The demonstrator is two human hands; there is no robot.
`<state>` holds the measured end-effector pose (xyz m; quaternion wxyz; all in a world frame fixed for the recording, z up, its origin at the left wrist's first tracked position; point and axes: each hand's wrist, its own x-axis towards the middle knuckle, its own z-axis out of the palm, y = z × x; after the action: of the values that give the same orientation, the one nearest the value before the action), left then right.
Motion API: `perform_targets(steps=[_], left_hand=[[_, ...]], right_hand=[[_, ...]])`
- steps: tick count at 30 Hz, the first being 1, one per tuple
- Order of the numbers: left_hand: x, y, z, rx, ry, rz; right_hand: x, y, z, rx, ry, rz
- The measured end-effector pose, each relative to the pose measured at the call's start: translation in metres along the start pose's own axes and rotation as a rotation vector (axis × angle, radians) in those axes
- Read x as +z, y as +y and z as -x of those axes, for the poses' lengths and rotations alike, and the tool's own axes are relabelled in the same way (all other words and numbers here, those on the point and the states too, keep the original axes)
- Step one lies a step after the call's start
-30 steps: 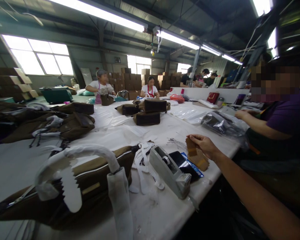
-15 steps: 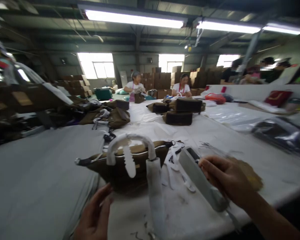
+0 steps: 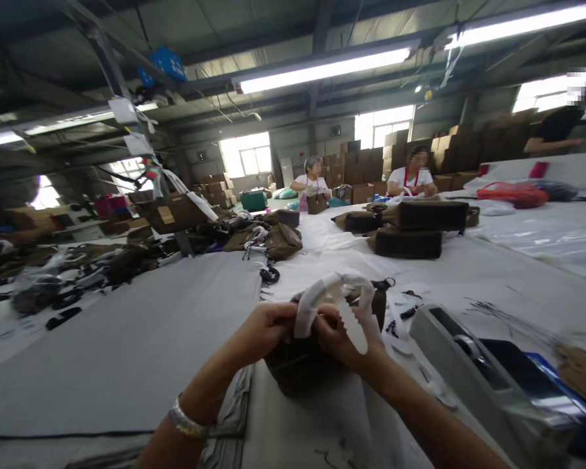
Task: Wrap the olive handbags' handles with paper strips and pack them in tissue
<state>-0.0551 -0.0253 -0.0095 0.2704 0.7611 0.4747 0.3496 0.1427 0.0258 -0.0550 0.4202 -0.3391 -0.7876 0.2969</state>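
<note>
A dark olive handbag (image 3: pixel 303 374) stands on the white-covered table in front of me, its arched handle (image 3: pixel 317 293) wrapped in white. A white notched strip (image 3: pixel 350 322) hangs from the handle. With fingers closed, my left hand (image 3: pixel 268 329) pinches the bag's upper part at the left foot of the handle. My right hand (image 3: pixel 339 339) reaches under the handle arch, fingers closed on the bag close to my left fingertips. Anything small between the fingers is hidden. To the right sits a grey tape dispenser (image 3: pixel 498 391).
Olive bags (image 3: pixel 420 218) are stacked farther back, with more bags (image 3: pixel 283 238) heaped to their left. White strips and black cords (image 3: pixel 403 319) lie beside the handbag. Two people (image 3: pixel 312 185) work across the table. A post (image 3: pixel 110 62) rises at left.
My right hand has left the tape dispenser and come to the handbag. My left hand has moved up from beside the bag onto it. The view has swung left.
</note>
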Motion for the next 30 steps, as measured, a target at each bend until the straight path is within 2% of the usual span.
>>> perform_targets(steps=[2, 4, 7, 11, 14, 18, 21, 24, 27, 30], left_hand=[[0.002, 0.006, -0.002, 0.066, -0.036, -0.060], [0.003, 0.008, -0.003, 0.137, -0.049, -0.214], [-0.002, 0.007, -0.001, 0.140, -0.025, -0.431], [-0.015, 0.003, 0.014, 0.048, 0.136, -0.579], [-0.023, 0.004, 0.036, -0.004, 0.282, -0.666], [-0.018, 0.012, 0.066, 0.015, 0.441, -0.581], [0.005, 0.014, 0.082, -0.033, 0.613, -0.363], [0.044, 0.011, 0.088, -0.132, 0.750, -0.029], [0.086, 0.007, 0.085, -0.256, 0.748, 0.316], [0.111, 0.009, 0.079, -0.284, 0.726, 0.304]], right_hand=[[0.000, -0.003, -0.003, -0.053, -0.059, 0.039], [-0.003, -0.004, -0.004, -0.106, -0.119, 0.067], [-0.014, -0.003, -0.002, -0.141, -0.170, 0.058], [-0.026, 0.005, 0.005, -0.085, -0.171, -0.017], [-0.030, 0.012, 0.015, 0.057, -0.182, -0.114], [-0.026, 0.020, 0.034, 0.224, -0.261, -0.381], [-0.014, 0.024, 0.049, 0.351, -0.263, -0.677], [0.001, 0.024, 0.061, 0.547, -0.253, -1.085], [0.017, 0.020, 0.066, 0.654, -0.248, -1.370], [0.029, 0.014, 0.067, 0.620, -0.211, -1.444]])
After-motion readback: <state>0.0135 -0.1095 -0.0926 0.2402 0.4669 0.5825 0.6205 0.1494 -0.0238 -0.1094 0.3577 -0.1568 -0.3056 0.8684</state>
